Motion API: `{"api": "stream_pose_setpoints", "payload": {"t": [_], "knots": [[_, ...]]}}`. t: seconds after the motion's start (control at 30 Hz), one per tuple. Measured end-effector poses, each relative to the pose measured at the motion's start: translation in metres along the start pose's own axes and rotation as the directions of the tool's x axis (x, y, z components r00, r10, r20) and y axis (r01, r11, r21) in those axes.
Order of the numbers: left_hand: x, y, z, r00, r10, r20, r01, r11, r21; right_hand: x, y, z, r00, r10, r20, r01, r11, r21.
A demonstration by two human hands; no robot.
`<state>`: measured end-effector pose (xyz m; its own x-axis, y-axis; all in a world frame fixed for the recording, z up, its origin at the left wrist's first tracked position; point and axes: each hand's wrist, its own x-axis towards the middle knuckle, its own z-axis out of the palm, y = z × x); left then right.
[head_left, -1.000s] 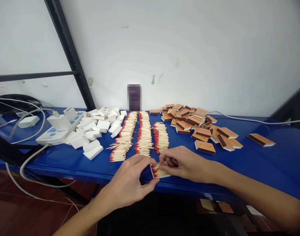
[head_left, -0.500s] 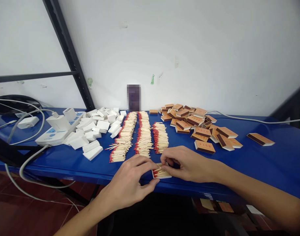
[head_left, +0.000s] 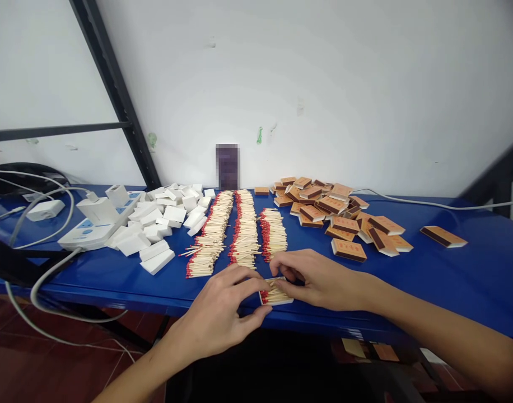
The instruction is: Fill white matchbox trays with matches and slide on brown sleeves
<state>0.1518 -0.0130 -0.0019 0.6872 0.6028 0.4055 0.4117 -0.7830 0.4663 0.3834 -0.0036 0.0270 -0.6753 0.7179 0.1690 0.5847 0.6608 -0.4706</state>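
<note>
A small white matchbox tray (head_left: pixel 275 294) filled with red-tipped matches lies near the front edge of the blue table (head_left: pixel 470 274). My left hand (head_left: pixel 223 310) pinches the tray's left end between thumb and fingers. My right hand (head_left: pixel 317 277) curls over its right side, fingertips pressing on the matches inside. Just behind the hands lie three long rows of loose matches (head_left: pixel 243 226).
A heap of white inner trays (head_left: pixel 164 221) sits at the left, beside a white power strip (head_left: pixel 92 226) with plugs and grey cables. Orange-brown matchbox sleeves (head_left: pixel 344 215) are piled at the right, one (head_left: pixel 443 236) lying apart. A black metal frame (head_left: pixel 113 89) leans against the wall.
Both hands stay on the filled tray; the fingers shift slightly over the matches. The view drifts a little to the right.
</note>
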Motion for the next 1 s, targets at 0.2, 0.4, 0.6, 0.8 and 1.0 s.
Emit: {"api": "stream_pose_setpoints", "payload": {"t": [0.2,0.4,0.6,0.8,1.0], "knots": [[-0.0002,0.0020,-0.0030,0.999,0.018,0.026,-0.019,0.999,0.026,-0.0015,-0.0033,-0.0024,0.999,-0.030,0.018,0.029,1.000,0.010],[-0.0013,0.0021,-0.0048,0.998,0.043,0.052,-0.047,0.996,0.070,-0.0033,-0.0036,-0.0015,0.999,-0.025,0.027,0.025,1.000,-0.009],[0.0002,0.0013,-0.0011,0.998,0.052,0.021,-0.053,0.998,0.045,-0.0016,-0.0039,-0.0019,0.999,0.012,0.031,-0.012,1.000,0.025],[0.0007,0.0003,0.0008,0.998,0.059,-0.024,-0.059,0.998,0.026,-0.0014,-0.0028,-0.0015,0.999,-0.027,0.038,0.026,1.000,0.018],[-0.0005,0.0000,0.0001,1.000,0.019,0.008,-0.019,0.999,0.031,0.0004,-0.0033,-0.0011,1.000,0.006,0.001,-0.006,1.000,0.018]]}}
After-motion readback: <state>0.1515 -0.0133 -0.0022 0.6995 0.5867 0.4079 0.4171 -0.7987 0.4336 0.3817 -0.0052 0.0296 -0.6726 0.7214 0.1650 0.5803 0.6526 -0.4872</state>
